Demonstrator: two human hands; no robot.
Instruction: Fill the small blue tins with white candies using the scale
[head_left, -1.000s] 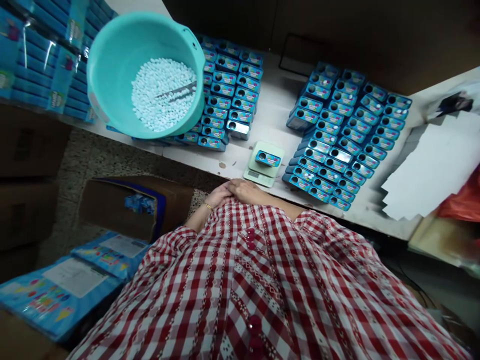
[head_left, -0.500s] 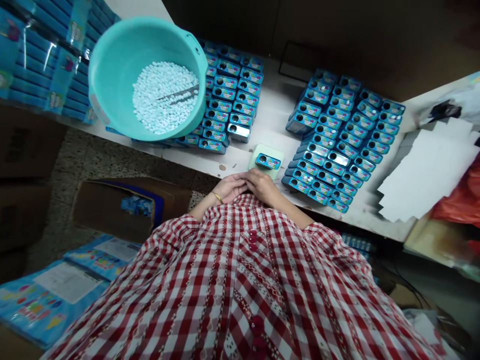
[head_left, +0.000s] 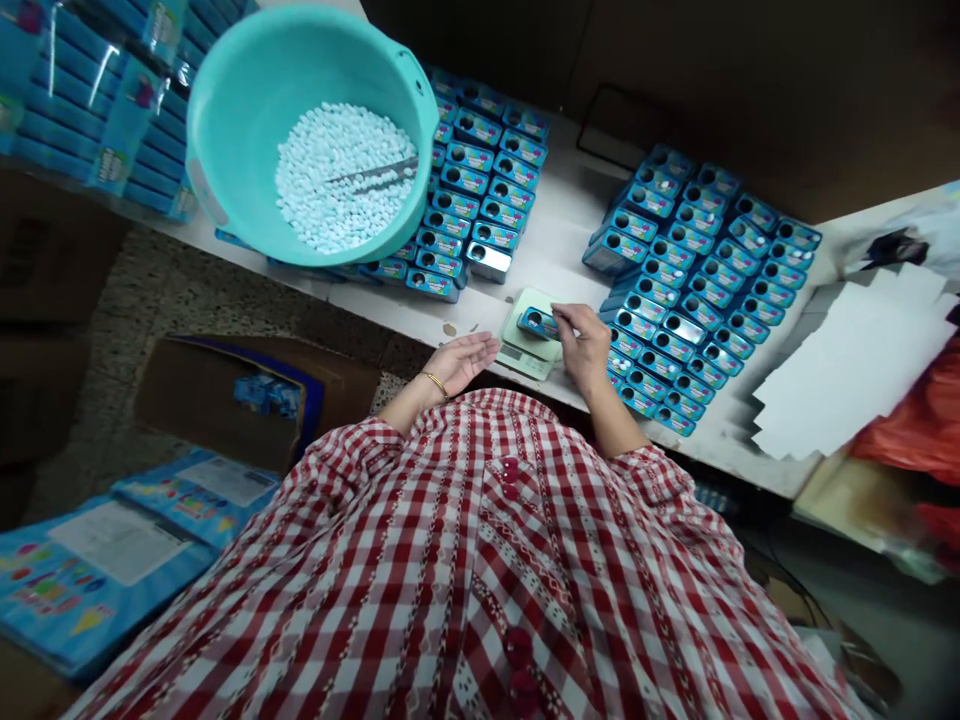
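In the middle of the frame, the right hand (head_left: 587, 342) pinches the right end of a blue tin (head_left: 535, 320) over a pale green scale (head_left: 529, 362) at the near edge of the white tabletop (head_left: 564, 215). The left hand (head_left: 460, 365) holds nothing, its fingers straight and palm turned up, just beside the scale's left edge. At the upper left, a teal tub (head_left: 238, 140) holds small white pellets (head_left: 334, 195) with a dark metal tool (head_left: 379, 174) lying on them. Rows of similar tins (head_left: 679, 290) stand right of centre, and more rows (head_left: 491, 185) stand beside the tub
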